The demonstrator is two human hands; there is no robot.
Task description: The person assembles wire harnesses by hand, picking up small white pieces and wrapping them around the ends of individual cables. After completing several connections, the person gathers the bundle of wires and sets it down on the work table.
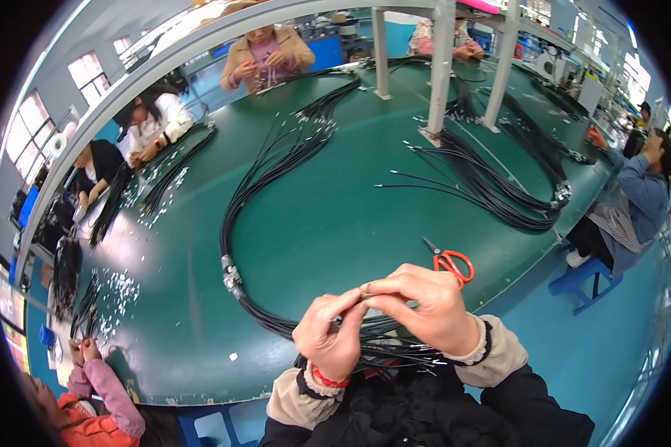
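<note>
- Pinching a thin black wire end (365,292) between thumb and forefinger of my right hand (425,309), I bring my left hand (328,337) up against it; the left fingertips are pressed together on the same strand, so both hands meet just above the table edge, close to my chest.
- I judge the wire to be light and limp, with a smooth, slightly slick sheath, so the grip belongs near the tip, where a small pale metal end seems to sit; it is too small to be sure.
- Loose strands (395,350) fan out under my wrists, ending in bright little terminals that look easy to bend.
- These belong to a long black cable bundle (276,171) that curves away across the green table (335,223), cinched by a pale tie or clip (232,277) to my left. It is floppy as a whole and would sag if lifted in one place.
- Orange-handled scissors (449,262) lie just beyond my right hand, apart from it.
- Small whitish bits (119,290) are scattered on the matte tabletop far left.
</note>
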